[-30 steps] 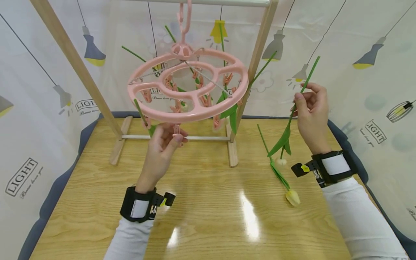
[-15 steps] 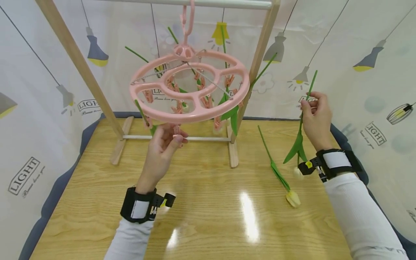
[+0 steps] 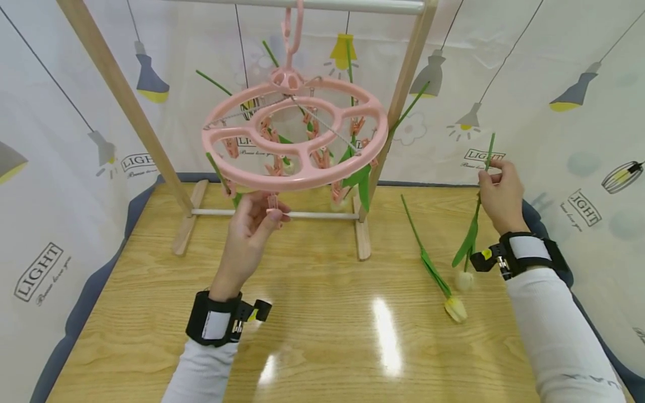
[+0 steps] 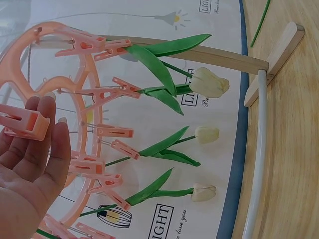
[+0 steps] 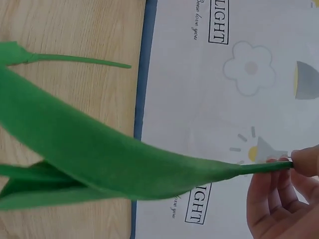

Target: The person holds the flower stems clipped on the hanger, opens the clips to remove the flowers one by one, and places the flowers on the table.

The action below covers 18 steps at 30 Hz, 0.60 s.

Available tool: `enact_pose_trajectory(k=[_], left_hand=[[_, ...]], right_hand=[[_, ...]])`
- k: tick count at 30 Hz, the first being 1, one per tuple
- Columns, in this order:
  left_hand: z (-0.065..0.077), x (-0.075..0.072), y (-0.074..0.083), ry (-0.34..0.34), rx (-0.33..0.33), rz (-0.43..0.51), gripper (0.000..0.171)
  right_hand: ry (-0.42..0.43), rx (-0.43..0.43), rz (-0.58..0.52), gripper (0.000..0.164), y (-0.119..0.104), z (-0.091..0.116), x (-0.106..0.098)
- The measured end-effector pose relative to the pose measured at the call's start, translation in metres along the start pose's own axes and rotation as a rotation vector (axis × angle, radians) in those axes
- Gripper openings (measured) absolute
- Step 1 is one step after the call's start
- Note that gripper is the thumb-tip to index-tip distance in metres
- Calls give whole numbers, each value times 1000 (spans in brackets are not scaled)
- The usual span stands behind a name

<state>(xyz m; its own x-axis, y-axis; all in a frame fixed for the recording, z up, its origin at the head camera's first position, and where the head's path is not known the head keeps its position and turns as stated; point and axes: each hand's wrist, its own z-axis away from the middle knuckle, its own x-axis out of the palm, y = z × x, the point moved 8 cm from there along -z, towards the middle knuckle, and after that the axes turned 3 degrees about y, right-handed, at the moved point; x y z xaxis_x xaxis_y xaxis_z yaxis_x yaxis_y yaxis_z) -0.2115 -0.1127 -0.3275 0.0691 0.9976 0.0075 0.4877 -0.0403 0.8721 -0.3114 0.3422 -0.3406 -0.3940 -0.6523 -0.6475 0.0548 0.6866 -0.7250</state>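
In the head view a pink round clip hanger hangs from a rack. My left hand pinches one of its pink clothespins at the near side, below the ring. Off to the right, my right hand pinches the green stem of a white artificial tulip, bloom downward. Its long leaf fills much of the right wrist view. Another tulip, with a pale yellow bloom, lies on the table to the left of that hand. Several white tulips hang bloom-down from other clothespins.
Wooden posts carry the rack's top bar. A white lower bar joins its wooden feet on the wood-grain table. Behind stands a cloth backdrop printed with lamps.
My right hand has moved down and rightward with the tulip, whose bloom is lower now. The left hand keeps its pinch on the clothespin, almost still.
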Motion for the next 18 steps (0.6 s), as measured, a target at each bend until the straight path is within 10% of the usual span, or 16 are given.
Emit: enact_pose_trajectory(k=[18], left_hand=[[0,1,-1,-3,9,21,32]], right_hand=[[-233,17,85,59,29,5,34]])
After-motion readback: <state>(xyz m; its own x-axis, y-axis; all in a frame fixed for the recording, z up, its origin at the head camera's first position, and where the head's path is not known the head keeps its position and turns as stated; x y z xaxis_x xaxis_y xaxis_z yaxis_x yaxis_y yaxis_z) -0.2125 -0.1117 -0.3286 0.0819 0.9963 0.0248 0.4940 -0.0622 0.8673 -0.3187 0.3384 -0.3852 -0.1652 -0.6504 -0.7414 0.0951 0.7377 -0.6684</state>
